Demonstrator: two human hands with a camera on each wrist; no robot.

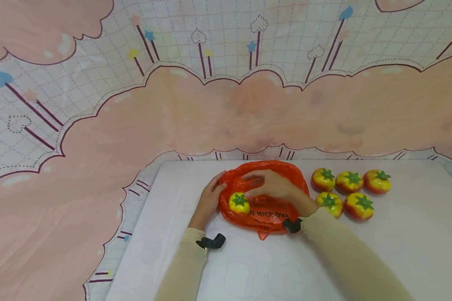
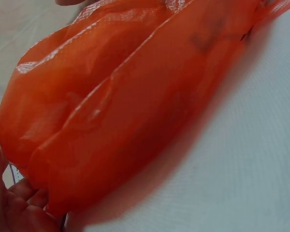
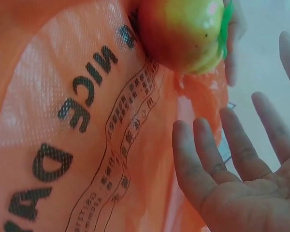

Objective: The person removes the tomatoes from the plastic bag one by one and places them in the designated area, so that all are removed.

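Note:
A red plastic bag (image 1: 269, 211) with dark printed lettering lies spread wide on the white table. Inside it, near the left side, sits a yellow-and-red persimmon (image 1: 239, 203) with a green leafy top. My left hand (image 1: 210, 196) holds the bag's left rim; in the left wrist view its curled fingers (image 2: 31, 210) meet the bag's edge. Over the bag's middle hovers my right hand (image 1: 271, 184), just right of the persimmon. The right wrist view shows this hand's fingers (image 3: 237, 140) spread and apart from the fruit (image 3: 183, 34), with nothing in the palm.
Several more persimmons (image 1: 349, 181) stand in two rows on the table, right of the bag and close to my right forearm. A patterned cloth (image 1: 226, 113) rises behind the table (image 1: 410, 234). Each wrist wears a black device (image 1: 212, 241).

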